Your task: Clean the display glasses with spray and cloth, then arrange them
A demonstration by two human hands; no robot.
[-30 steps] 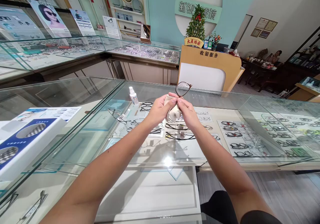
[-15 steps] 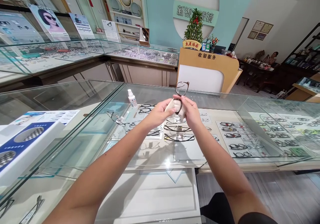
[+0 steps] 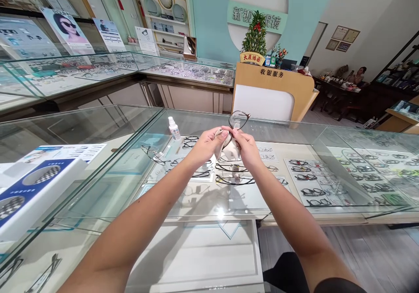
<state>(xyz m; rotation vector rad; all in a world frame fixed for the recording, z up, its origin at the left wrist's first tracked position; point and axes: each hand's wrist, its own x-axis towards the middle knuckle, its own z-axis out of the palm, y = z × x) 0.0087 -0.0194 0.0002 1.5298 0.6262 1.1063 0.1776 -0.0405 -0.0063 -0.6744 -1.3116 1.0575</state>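
Both hands meet above the glass display counter, around a pair of dark-rimmed eyeglasses (image 3: 239,119) and a beige cloth (image 3: 231,151). My left hand (image 3: 209,145) is closed, its thumb and fingers pinching the cloth against the lower lens. My right hand (image 3: 246,148) grips the frame near its middle, with part of the cloth under the fingers. One lens sticks up beyond the fingertips; the other is mostly covered by cloth and hands. A white spray bottle (image 3: 174,129) stands on the counter, left of and beyond my left hand.
Under the glass counter top (image 3: 203,120) lie rows of eyeglasses (image 3: 234,180). A blue-and-white box (image 3: 36,188) sits at the left. Below the front edge is a pulled-out white drawer (image 3: 196,258). A wooden cashier desk (image 3: 303,87) stands beyond, with a person (image 3: 356,77) seated far right.
My left thumb has shifted up along the lens, and the cloth now hangs lower between my hands. The eyeglasses have tilted slightly.
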